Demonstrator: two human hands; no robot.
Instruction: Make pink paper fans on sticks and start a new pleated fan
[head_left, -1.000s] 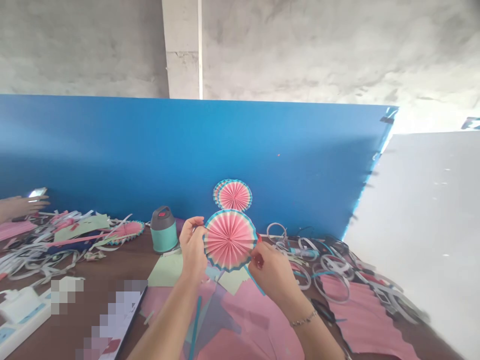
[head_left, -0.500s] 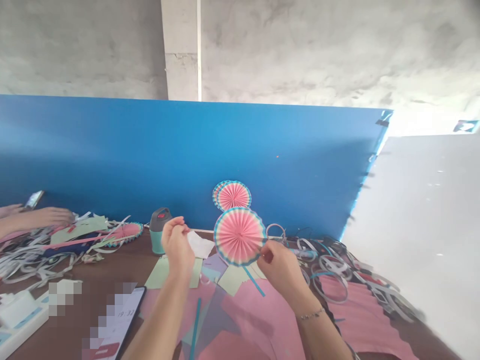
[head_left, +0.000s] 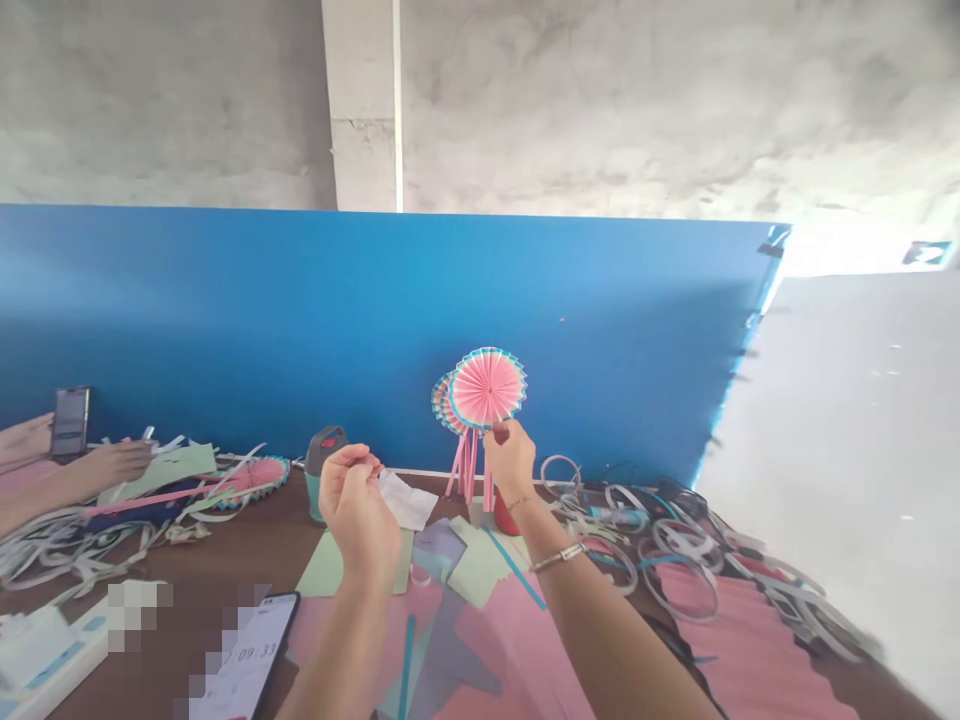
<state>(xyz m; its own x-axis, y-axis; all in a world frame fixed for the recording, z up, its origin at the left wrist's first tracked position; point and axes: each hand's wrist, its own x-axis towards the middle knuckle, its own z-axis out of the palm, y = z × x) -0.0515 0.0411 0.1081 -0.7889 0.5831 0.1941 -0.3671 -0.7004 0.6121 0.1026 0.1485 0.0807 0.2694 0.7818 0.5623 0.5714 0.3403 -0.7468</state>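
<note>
Best done with a light pinch at the very rim of the pink paper rosette, so as not to flatten the pleats. Worth holding it flat and level against the blue board, just overlapping the other rosettes already there, with the pink streamers left hanging free below rather than trapped under the wrist. Better also to hold the white paper scrap well clear of the pleats, since it looks like a peeled backing, though hard to tell at this size.

Right hand: raised over the desk, fingers closed together on the rosette's lower edge, thumb and forefinger clamping it, the rest curled in. Rosette itself up in the air in front of the board, above the desk's far edge.

Left hand: lower and nearer, fingers pinched shut on a corner of the scrap, which droops to the right.

Below both: sheets of green and pink paper, a teal bottle by the board, loops of paper strip to the right, a phone lying near. At far left, a co-worker's hand resting among cut strips.
</note>
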